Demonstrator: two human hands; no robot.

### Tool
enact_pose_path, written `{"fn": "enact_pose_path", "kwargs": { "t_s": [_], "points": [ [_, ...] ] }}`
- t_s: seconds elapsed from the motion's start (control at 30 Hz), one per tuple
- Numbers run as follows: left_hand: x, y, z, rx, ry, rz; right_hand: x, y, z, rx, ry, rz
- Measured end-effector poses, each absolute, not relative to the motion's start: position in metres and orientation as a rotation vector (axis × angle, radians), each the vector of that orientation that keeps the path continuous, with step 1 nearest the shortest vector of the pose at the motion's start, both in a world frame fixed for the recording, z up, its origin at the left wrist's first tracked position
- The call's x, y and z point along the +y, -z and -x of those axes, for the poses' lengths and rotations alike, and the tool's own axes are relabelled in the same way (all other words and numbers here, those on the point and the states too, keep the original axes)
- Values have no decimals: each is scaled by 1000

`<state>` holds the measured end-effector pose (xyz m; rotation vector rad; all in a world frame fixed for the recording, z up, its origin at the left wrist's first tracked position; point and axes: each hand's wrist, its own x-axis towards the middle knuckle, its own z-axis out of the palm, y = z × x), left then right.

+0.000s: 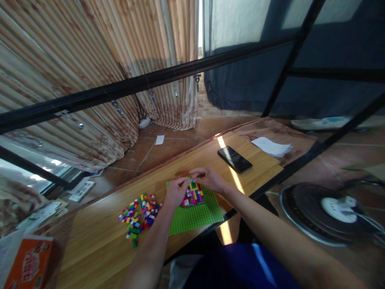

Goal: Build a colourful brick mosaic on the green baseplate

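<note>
A green studded baseplate [198,214] lies on the wooden table [99,237]. A patch of small coloured bricks [193,195] is built on its far part. My left hand [176,192] and my right hand [209,178] meet over the far edge of that patch. Both have their fingers pinched together at a tiny piece too small to name. A loose heap of coloured bricks [138,214] lies on the table left of the baseplate, close to my left forearm.
A black phone [235,159] lies on the table beyond my right hand, with white paper [271,146] past it. An orange box [25,265] sits at the near left. A round fan base [327,212] is on the floor at right. Black frame bars [150,82] cross overhead.
</note>
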<state>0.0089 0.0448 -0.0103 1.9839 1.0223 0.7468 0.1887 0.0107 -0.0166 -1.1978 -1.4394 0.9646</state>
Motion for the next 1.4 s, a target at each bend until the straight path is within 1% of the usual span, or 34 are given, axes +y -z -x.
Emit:
{"fn": "enact_pose_path", "kwargs": {
  "t_s": [0.07, 0.2, 0.37, 0.5, 0.7, 0.83, 0.97, 1.03, 1.07, 1.13, 1.2, 1.3, 1.4],
  "points": [
    [44, 13, -8, 1016, -769, -1967, 7, 22, -187, -1252, -1041, 1171],
    [42, 14, -9, 1039, -802, -1948, -6, 25, -181, -1071, -1029, 1212],
    [40, 10, -10, 1060, -792, -1950, -13, 24, -176, -1083, -1011, 1279],
    [38, 8, -11, 1074, -800, -1901, -12, 24, -176, -1045, -1070, 1240],
    [35, 10, -16, 1095, -888, -1818, -10, 24, -175, -1005, -1071, 1215],
    [35, 10, -17, 1064, -861, -1843, -9, 27, -170, -1031, -1027, 1223],
    [34, 12, -14, 1112, -860, -1826, -10, 24, -177, -1174, -942, 1298],
    [33, 13, -12, 1162, -895, -1800, -13, 21, -196, -1165, -777, 1422],
    [32, 14, -12, 1182, -895, -1797, -14, 19, -210, -1131, -639, 1524],
    [31, 14, -11, 1195, -903, -1805, -17, 15, -243, -1059, -305, 1791],
    [31, 15, -11, 1203, -917, -1809, -18, 12, -277, -1058, -127, 2082],
    [33, 18, -11, 1231, -930, -1800, -15, 12, -314, -1077, -118, 2414],
    [34, 20, -11, 1245, -929, -1789, -9, 14, -326, -1115, -219, 2551]
  ]
}}
